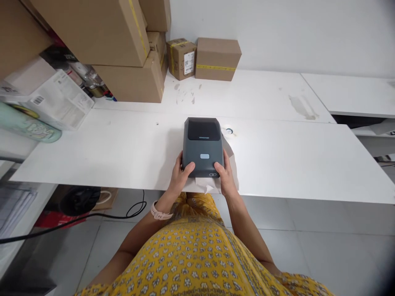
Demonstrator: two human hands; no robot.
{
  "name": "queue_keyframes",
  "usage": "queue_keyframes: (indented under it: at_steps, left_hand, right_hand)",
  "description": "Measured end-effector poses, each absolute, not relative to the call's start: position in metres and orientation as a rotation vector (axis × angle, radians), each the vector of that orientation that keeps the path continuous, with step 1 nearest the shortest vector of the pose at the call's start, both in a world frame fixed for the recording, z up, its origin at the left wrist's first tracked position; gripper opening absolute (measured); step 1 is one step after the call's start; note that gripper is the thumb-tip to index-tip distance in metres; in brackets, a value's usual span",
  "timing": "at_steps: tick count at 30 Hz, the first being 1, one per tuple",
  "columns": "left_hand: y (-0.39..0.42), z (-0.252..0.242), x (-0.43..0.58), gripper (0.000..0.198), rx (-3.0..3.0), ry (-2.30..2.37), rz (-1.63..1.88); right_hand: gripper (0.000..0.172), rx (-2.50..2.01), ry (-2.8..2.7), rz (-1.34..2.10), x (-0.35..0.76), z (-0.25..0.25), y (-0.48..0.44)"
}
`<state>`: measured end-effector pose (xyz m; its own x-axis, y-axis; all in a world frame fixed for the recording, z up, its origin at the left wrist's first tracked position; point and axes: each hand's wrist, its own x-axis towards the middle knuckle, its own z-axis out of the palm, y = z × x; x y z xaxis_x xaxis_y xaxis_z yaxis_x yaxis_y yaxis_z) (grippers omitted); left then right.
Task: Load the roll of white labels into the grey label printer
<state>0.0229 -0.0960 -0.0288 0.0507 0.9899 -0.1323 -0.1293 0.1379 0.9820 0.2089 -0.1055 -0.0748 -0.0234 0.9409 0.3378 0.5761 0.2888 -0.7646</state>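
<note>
A dark grey label printer [203, 144] sits at the near edge of the white table [123, 152]. My left hand [180, 176] grips its front left corner, thumb resting on the top. My right hand [226, 177] clasps the front right corner in the same way. White paper [206, 185] lies under the printer and sticks out at the front and the right side. A small roll of tape [228, 131] lies just behind the printer on the right. A pale watch [159, 212] is on my left wrist.
Stacked cardboard boxes [123, 45] fill the back left of the table, with two smaller boxes [203, 57] against the wall. A printed white box [58, 98] and a green tube [27, 125] lie at the left. A black cable [92, 216] runs across the floor.
</note>
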Motion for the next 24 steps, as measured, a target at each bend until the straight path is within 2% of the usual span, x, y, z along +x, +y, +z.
queue_keyframes:
  at_steps: [4,7,10,12,14,15,19,24]
  left_hand:
    - [-0.09,-0.033,0.023,0.076,1.062,1.223,1.181]
    - [-0.088,-0.032,0.02,0.076,1.083,1.211,1.151]
    - [-0.104,-0.027,0.012,0.072,1.137,1.255,1.101]
    - [-0.125,-0.025,0.007,0.066,1.173,1.413,1.133]
    - [-0.146,-0.026,0.006,0.042,1.139,1.517,1.127]
    - [-0.154,-0.026,0.007,0.036,1.104,1.462,1.029]
    - [-0.156,-0.026,0.025,0.05,0.881,1.061,0.633]
    - [-0.137,-0.018,0.05,0.04,0.734,0.988,0.677]
  right_hand:
    - [0.075,-1.377,-1.232,0.928,0.204,-0.067,-0.108]
    - [0.08,-1.359,-1.172,1.009,0.203,-0.059,-0.107]
    - [0.079,-1.336,-1.258,0.856,0.201,-0.049,-0.107]
    - [0.067,-1.292,-1.35,0.683,0.199,-0.044,-0.106]
    - [0.053,-1.25,-1.444,0.573,0.198,-0.041,-0.106]
    - [0.048,-1.239,-1.486,0.551,0.198,-0.04,-0.106]
    - [0.047,-1.221,-1.539,0.554,0.2,-0.04,-0.107]
    - [0.045,-1.25,-1.55,0.56,0.201,-0.038,-0.108]
